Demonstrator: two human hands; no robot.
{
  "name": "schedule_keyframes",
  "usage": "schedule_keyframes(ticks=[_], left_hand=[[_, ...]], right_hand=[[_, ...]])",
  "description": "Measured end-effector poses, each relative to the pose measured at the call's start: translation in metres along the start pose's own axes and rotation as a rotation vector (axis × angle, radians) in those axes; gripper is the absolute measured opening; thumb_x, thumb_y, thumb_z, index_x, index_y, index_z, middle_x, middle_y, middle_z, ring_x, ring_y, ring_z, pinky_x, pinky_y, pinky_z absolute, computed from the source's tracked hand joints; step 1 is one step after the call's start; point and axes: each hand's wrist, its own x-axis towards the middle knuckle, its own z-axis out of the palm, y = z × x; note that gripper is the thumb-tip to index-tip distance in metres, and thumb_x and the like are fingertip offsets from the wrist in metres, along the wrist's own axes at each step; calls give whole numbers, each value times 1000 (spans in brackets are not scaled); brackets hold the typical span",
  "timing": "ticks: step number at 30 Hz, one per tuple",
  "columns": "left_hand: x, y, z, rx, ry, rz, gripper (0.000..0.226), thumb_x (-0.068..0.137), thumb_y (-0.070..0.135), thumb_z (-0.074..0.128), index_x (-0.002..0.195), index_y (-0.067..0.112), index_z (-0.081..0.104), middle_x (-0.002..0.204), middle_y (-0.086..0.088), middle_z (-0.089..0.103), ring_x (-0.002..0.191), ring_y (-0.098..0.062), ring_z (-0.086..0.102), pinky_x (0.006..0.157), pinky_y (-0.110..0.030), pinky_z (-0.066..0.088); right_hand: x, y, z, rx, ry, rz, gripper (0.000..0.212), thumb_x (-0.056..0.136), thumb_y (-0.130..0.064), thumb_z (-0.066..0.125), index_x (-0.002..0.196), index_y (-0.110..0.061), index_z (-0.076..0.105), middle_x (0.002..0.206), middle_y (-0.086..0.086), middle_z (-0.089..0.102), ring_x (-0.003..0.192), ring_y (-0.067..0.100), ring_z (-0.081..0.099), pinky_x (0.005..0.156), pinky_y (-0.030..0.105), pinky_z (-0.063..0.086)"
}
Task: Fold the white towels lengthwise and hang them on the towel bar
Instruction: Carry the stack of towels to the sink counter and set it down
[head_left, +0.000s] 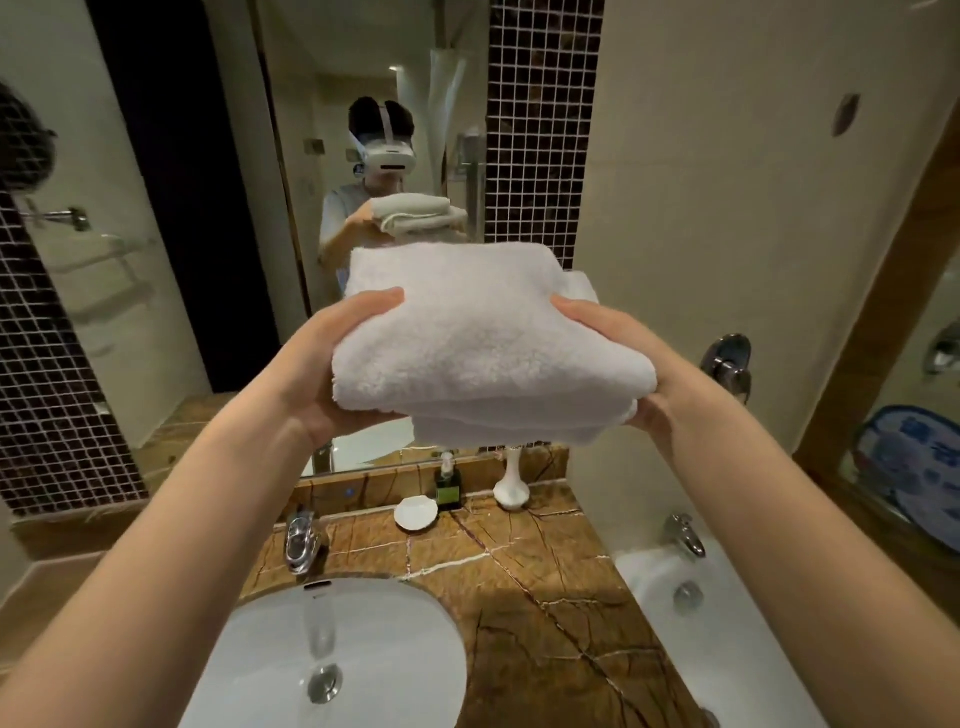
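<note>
A stack of folded white towels is held up at chest height over the brown marble counter. My left hand grips the stack's left side, thumb on top and fingers underneath. My right hand holds the right side the same way. At least two towels lie in the stack, the lower one showing below the front edge. A chrome rail shows at the far left as a reflection. No other towel bar is in view.
Below lie a white sink with a chrome tap, a shell soap dish, a green pump bottle and a white stand. A bathtub is at right. The mirror ahead reflects a person.
</note>
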Motion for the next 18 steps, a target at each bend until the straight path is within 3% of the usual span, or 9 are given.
schedule_keyframes(ticks=[4,9,14,16,18], left_hand=[[40,-3,-16,-6,-30,-5,38,71,36,65,104,18,63,82,-3,71,77,-20,70,65,-33,58],[90,-8,-30,8,-89,-28,31,71,36,67,97,19,65,87,-5,69,86,-23,66,83,-38,49],[130,-26,-34,-9,-106,-63,33,69,35,68,97,19,64,85,-4,69,82,-21,67,78,-36,52],[144,-41,-36,-15,-81,-86,42,67,33,75,105,18,63,91,-4,69,84,-21,68,71,-34,56],[157,-58,-39,-31,-45,-116,61,64,33,76,119,16,59,106,-7,68,89,-23,69,69,-33,57]], right_hand=[[29,4,-5,11,46,-6,23,96,-28,50,84,-15,66,68,0,71,58,10,68,48,16,51],[64,13,-15,-4,136,-16,22,95,-29,52,84,-15,67,68,-2,72,61,10,69,53,17,53],[88,26,-35,22,173,13,22,95,-26,51,88,-12,67,70,0,73,62,11,70,48,16,51],[97,35,-48,32,171,38,24,93,-27,53,89,-13,71,76,1,74,67,13,71,53,19,54],[106,47,-63,51,160,59,31,92,-28,54,77,-15,78,78,1,75,69,14,72,56,21,56]])
